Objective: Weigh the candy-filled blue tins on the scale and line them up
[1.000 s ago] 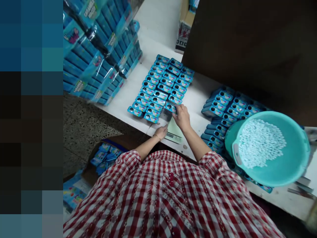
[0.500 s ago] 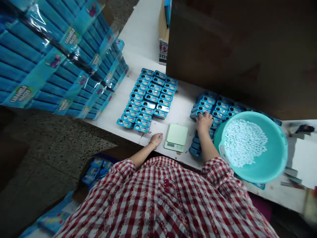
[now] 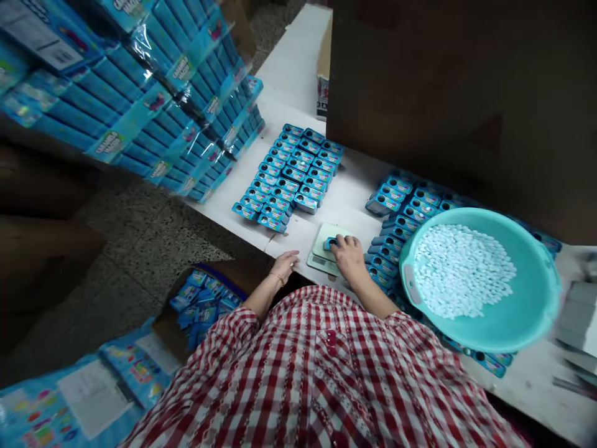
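My right hand [image 3: 349,256] grips a small blue candy box [image 3: 330,243] over the pale digital kitchen scale [image 3: 317,260]. Whether the box touches the scale's plate is hard to tell under the fingers. Left of the scale, my left hand [image 3: 284,266] rests by the table's front edge, fingers loosely stretched and holding nothing visible. Rows of matching small boxes [image 3: 280,186] stand beyond it at the left. More such boxes [image 3: 389,239] line up to the right of the scale, partly hidden by a turquoise tub [image 3: 536,298] with white candies [image 3: 461,270].
A large dark brown carton [image 3: 448,106] closes off the back of the table. Plastic-wrapped stacks of blue packs [image 3: 153,106] rise at the left. Below the table's left edge sits an open box of blue packets [image 3: 200,305], beside printed blue bags [image 3: 88,392].
My right hand has moved left from the right-hand rows to the scale, with a small box in it. One box has gone from those rows. The view has shifted slightly.
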{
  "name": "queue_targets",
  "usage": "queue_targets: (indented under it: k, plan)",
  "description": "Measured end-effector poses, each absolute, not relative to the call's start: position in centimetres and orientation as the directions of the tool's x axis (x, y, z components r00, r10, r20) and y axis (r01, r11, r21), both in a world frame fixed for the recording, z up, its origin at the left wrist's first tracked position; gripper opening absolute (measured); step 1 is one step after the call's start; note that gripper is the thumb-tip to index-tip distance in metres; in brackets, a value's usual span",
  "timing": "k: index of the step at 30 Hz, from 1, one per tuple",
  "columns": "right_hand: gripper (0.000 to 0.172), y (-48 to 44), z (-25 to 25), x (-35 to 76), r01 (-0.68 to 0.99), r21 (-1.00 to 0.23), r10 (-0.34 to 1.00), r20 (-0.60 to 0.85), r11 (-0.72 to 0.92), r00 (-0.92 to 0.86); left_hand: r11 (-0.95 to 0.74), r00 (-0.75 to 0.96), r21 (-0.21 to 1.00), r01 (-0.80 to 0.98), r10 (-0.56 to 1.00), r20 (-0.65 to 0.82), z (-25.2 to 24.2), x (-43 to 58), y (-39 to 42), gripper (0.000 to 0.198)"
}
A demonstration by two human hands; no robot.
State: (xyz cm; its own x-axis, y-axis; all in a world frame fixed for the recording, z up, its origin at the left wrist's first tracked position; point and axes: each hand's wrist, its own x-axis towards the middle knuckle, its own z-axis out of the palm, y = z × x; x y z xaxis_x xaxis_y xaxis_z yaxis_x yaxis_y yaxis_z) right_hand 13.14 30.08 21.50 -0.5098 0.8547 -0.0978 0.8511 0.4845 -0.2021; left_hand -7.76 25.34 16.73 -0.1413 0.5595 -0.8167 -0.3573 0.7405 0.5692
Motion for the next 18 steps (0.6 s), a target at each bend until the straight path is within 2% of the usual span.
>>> queue_targets:
  k: [5,8,11,14,18]
  plan:
    - [0.028,27.5,22.4,11.8,0.802,-0.331,0.844,-0.031,0.496,-0.535,0.692,0.045,0.485,-0.535,0.596,-0.802,19.2,-7.1,24.9,0.024]
    - [0.030,25.2,23.1,9.8,0.729,-0.482,0.800,-0.091,0.485,-0.593,0.720,0.196,0.413,-0.558,0.598,-0.777,20.1,-6.8,24.4,0.025]
    - [0.027,23.4,22.8,7.8,0.702,-0.575,0.775,-0.176,0.419,-0.607,0.765,0.330,0.357,-0.536,0.579,-0.746,20.4,-7.0,23.3,0.032]
    - [0.025,22.1,22.0,6.9,0.667,-0.655,0.766,-0.207,0.354,-0.609,0.842,0.462,0.266,-0.469,0.490,-0.739,20.2,-8.2,22.4,0.043]
    - [0.026,20.3,21.1,6.6,0.652,-0.711,0.790,-0.229,0.263,-0.569,0.897,0.518,0.208,-0.390,0.400,-0.756,19.9,-9.8,21.9,0.052]
